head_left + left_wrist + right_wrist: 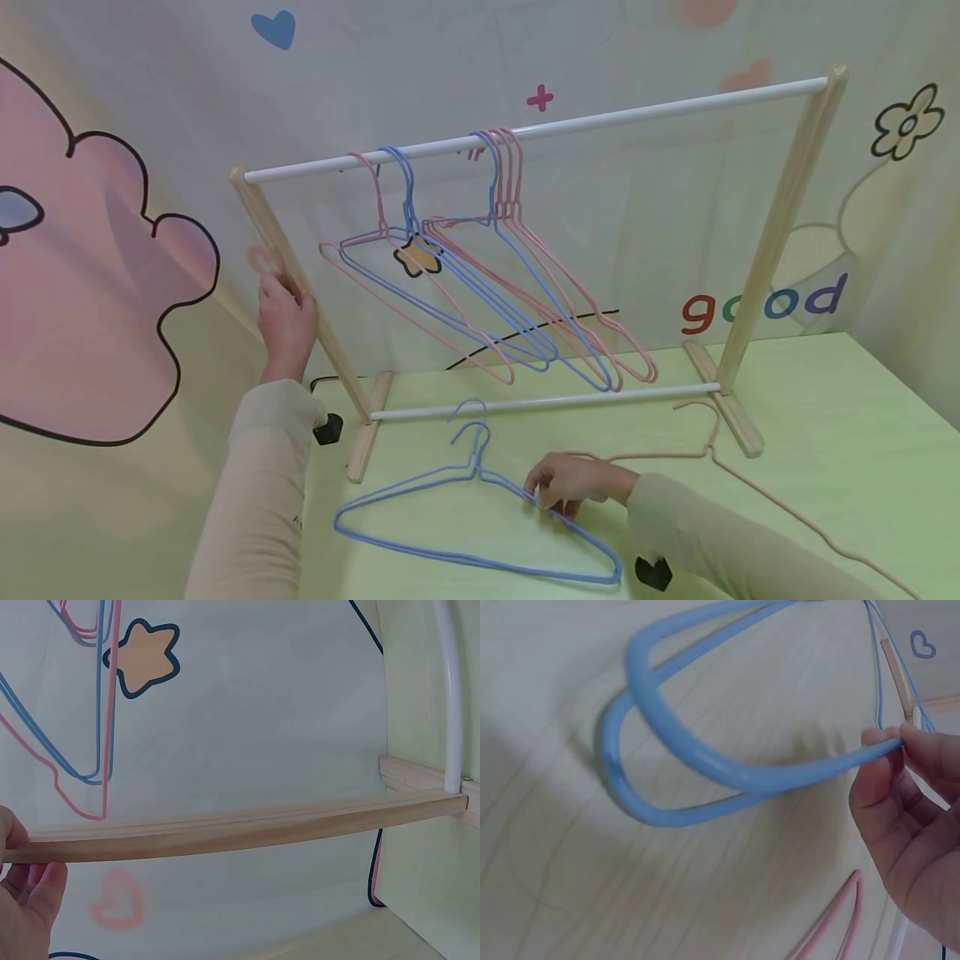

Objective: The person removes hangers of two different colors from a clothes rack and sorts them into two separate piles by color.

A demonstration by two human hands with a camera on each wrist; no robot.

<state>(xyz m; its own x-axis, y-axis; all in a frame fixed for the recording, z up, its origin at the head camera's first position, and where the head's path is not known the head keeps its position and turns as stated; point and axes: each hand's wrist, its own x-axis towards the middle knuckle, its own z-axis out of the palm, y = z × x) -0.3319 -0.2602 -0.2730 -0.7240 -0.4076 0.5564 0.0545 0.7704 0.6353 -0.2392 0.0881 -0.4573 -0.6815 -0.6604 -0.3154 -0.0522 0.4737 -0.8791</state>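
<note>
My left hand grips the left wooden upright of a garment rack. In the left wrist view, the thumb and fingers close around that wooden bar. On the table, two blue clothes hangers overlap, their hooks pointing toward the rack. My right hand pinches the sloping arm of the upper one. Seen from the right wrist, this blue hanger is tilted up at its near corner, above the other blue hanger. A pink hanger lies to the right, partly hidden by my right arm.
Several pink and blue hangers hang from the white top rail, left of its middle. A white lower rail joins the two wooden feet. The right upright stands near the printed curtain. Small black objects sit on the table.
</note>
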